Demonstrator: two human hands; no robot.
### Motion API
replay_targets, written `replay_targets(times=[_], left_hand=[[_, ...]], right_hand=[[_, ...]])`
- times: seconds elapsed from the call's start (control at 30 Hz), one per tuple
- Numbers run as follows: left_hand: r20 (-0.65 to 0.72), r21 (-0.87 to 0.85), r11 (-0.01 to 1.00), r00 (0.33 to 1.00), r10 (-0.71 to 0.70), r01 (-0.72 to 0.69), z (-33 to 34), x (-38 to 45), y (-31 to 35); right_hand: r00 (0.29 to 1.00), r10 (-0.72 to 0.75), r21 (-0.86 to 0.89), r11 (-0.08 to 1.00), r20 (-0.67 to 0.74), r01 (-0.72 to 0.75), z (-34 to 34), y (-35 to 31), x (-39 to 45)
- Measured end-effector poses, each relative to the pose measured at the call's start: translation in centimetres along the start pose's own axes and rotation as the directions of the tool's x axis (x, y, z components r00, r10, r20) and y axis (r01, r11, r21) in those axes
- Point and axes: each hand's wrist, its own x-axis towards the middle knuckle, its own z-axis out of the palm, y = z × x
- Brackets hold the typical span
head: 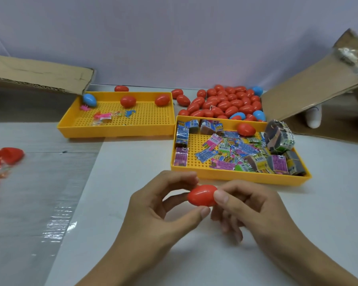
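Egg (202, 195) held over near-middle of table (132, 162), pinched at both ends. Left hand (157, 205): thumb and forefinger curled round left end. Right hand (250, 207): thumb tip pressed on right end, other fingers loosely curled below. Just beyond hands, right tray (236, 178) littered with packets (225, 149). Far left, second tray (116, 132). Egg pile (225, 104) heaped behind right tray. Box (310, 96) opened at far right.

The red plastic egg (203, 195) is glossy and smooth. It looks closed, though any seam is too blurred to make out. It lies on its side, long axis running left to right, raised above the white worktop (132, 162) and pinched between the left hand (163, 205) and the right hand (250, 205).
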Motion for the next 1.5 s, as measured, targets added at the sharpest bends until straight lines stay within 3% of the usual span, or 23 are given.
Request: replay_targets(times=[0.23, 0.43, 0.6, 0.97, 1.23, 1.5], left_hand=[[-0.025, -0.060, 0.983, 0.984, -0.177, 0.176, 0.3, 0.3, 0.9], [-0.067, -0.071, 0.987, 0.986, -0.150, 0.145, 0.2, 0.5, 0.7], [-0.028, -0.098, 0.984, 0.988, -0.149, 0.146, 0.2, 0.2, 0.4], [0.040, -0.051, 0.989, 0.989, -0.140, 0.142, 0.1, 0.1, 0.3], [-0.066, -0.082, 0.982, 0.982, -0.177, 0.171, 0.1, 0.0, 0.1], [0.023, -0.122, 0.954, 0.962, -0.273, 0.273, 0.3, 0.1, 0.2]], right_hand=[[1.000, 0.007, -0.023, 1.000, -0.004, -0.007, -0.1, -1.0, 0.4], [0.998, 0.068, -0.012, 0.998, 0.004, -0.068, -0.2, -1.7, 1.2], [0.993, 0.083, 0.064, 0.995, -0.086, -0.077, 0.3, -1.1, 1.5], [0.994, 0.066, 0.100, 0.993, -0.087, -0.057, 0.2, -0.8, 0.5], [0.992, 0.127, 0.133, 0.984, -0.029, -0.122, 0.1, -1.1, 0.0], [0.984, 0.149, 0.054, 0.987, 0.097, -0.154, 0.9, -1.5, -0.4]])
